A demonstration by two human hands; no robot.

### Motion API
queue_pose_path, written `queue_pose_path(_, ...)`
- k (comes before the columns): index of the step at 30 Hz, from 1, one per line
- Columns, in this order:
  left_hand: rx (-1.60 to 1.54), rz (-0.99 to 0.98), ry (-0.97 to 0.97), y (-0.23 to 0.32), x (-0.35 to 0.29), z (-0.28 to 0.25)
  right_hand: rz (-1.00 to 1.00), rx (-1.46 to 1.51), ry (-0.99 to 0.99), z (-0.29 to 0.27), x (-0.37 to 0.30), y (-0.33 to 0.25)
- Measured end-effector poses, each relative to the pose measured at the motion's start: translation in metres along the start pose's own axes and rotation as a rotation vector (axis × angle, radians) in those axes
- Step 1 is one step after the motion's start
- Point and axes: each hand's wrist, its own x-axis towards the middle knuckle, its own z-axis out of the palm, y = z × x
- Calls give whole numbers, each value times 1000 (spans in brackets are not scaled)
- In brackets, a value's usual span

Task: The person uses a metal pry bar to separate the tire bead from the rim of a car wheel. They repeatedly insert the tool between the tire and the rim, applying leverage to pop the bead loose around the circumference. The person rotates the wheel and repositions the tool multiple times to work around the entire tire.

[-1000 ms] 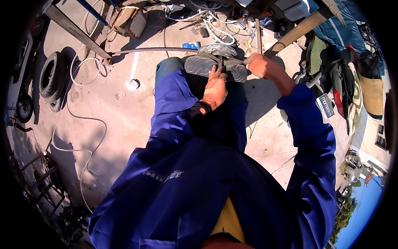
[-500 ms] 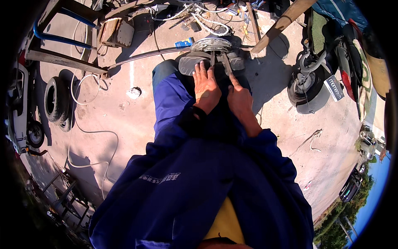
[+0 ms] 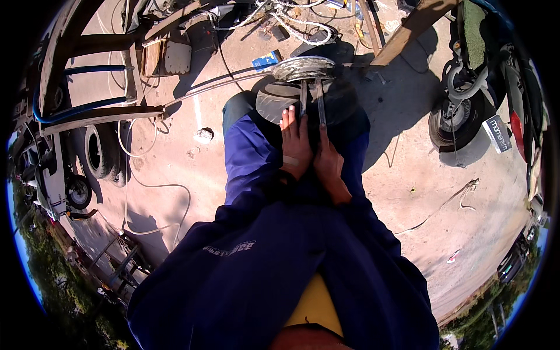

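Observation:
A small wheel with a worn metal rim (image 3: 303, 69) and a black tyre (image 3: 274, 100) stands between my knees. Two flat metal bars, like tyre levers, reach from the rim toward me: a left lever (image 3: 303, 93) and a right lever (image 3: 320, 100). My left hand (image 3: 296, 146) lies with its fingers stretched forward over the left lever's near end, fingertips by the tyre's edge. My right hand (image 3: 330, 166) is closed round the near end of the right lever, index finger pointing along it. Both lever ends are partly hidden under my hands.
A wooden frame with a blue bar (image 3: 93, 114) stands at the left, with loose tyres (image 3: 99, 151) and a scooter (image 3: 55, 181) behind. A pale hose (image 3: 186, 204) curves over the concrete. Wooden planks (image 3: 408, 35) lean at the far right, near another wheel (image 3: 458, 125).
The view has shifted, so the surroundings sit further right and lower at the left. My hands have drawn slightly closer together and back toward me, still at the levers.

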Motion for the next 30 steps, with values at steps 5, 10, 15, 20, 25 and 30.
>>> queue_pose_path(5,62,55,36,-13,-9,31,-50,21,71,17,5,21)
queue_pose_path(10,-36,-26,-31,13,2,0,21,-96,-95,-52,12,-24)
queue_pose_path(15,-66,-44,-26,19,12,-13,-95,-268,-135,-130,44,-61)
queue_pose_path(20,-108,-84,-13,26,19,-21,-260,-633,-266,-181,100,-90)
queue_pose_path(25,-153,-109,-39,25,22,-31,-209,-1004,-463,-170,155,-155)
queue_pose_path(30,-152,-142,-63,16,27,-41,-248,-960,-507,-155,157,-179)
